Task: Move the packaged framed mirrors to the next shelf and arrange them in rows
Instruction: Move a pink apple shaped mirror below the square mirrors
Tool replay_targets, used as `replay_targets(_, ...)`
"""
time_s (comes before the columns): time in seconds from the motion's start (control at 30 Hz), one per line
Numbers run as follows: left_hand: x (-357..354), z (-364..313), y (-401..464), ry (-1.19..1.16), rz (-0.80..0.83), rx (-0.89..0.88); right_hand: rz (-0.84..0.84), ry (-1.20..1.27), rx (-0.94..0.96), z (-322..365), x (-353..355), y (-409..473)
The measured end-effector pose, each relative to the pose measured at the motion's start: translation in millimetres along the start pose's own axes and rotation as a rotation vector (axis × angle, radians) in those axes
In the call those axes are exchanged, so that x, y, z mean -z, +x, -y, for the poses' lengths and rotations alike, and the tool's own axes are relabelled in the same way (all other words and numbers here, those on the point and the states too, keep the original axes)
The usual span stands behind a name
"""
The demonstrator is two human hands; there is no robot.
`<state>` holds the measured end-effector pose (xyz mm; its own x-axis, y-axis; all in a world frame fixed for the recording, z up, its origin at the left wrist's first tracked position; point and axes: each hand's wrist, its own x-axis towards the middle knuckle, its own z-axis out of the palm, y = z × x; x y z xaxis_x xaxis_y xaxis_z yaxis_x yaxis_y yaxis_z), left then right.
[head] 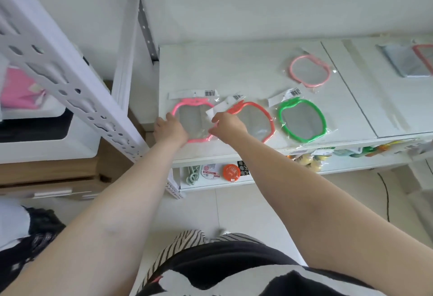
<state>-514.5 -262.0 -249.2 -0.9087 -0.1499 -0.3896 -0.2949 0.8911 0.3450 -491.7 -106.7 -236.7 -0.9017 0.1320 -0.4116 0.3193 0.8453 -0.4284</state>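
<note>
Three apple-shaped mirrors in clear bags lie in a row along the front of the white shelf (234, 70): a hot-pink one (191, 104) at the left, an orange-red one (257, 120) in the middle, a green one (302, 121) at the right. A pale pink one (309, 71) lies alone behind them. My left hand (169, 129) rests on the hot-pink mirror's left edge. My right hand (228, 125) pinches that mirror's right edge, over the orange-red one's left side. More packaged mirrors (408, 62) lie on the shelf board at far right.
A white perforated shelf upright (70, 84) slants across the left. Pink goods (20, 89) and a white box sit beyond it. On the lower shelf lie an orange round item (231, 173), hooks and yellow packaged goods (309, 158). A black cable (386, 197) runs over the tiled floor.
</note>
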Motion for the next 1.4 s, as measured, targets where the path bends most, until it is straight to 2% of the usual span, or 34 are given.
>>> replay_targets(0.13,-5.7,10.5,10.3,-0.081,0.066,0.02,-0.028,-0.004,-0.059,7.0,-12.5,10.7)
replay_targets(0.27,-2.5,8.4,21.4,-0.289,0.012,0.06,-0.061,-0.019,-0.077,8.9,-20.6,13.3)
replay_targets(0.4,-3.8,8.0,28.5,-0.403,0.043,0.141,-0.126,-0.006,-0.095,7.8,-30.6,16.2)
replay_targets(0.6,5.0,7.6,31.7,-0.727,-0.068,0.29,-0.142,0.084,-0.112,10.7,-29.4,9.5)
replay_targets(0.7,18.4,4.1,32.6,-0.86,-0.114,0.286,-0.199,0.296,-0.141,19.9,-25.9,9.2)
replay_targets(0.87,31.9,3.5,33.5,-0.972,-0.134,0.284,-0.266,0.828,-0.206,40.8,-12.9,10.9)
replay_targets(0.97,36.5,-1.4,24.5,-1.061,-0.101,0.231,-0.293,0.991,-0.204,46.4,-3.9,8.0)
replay_targets(1.17,32.8,-26.8,3.2,-1.249,0.084,0.1,-0.404,1.085,-0.244,27.7,17.2,-9.3)
replay_targets(1.4,17.9,-84.0,-26.4,-1.13,0.315,-0.102,-0.609,1.269,-0.39,-35.9,43.5,-57.2)
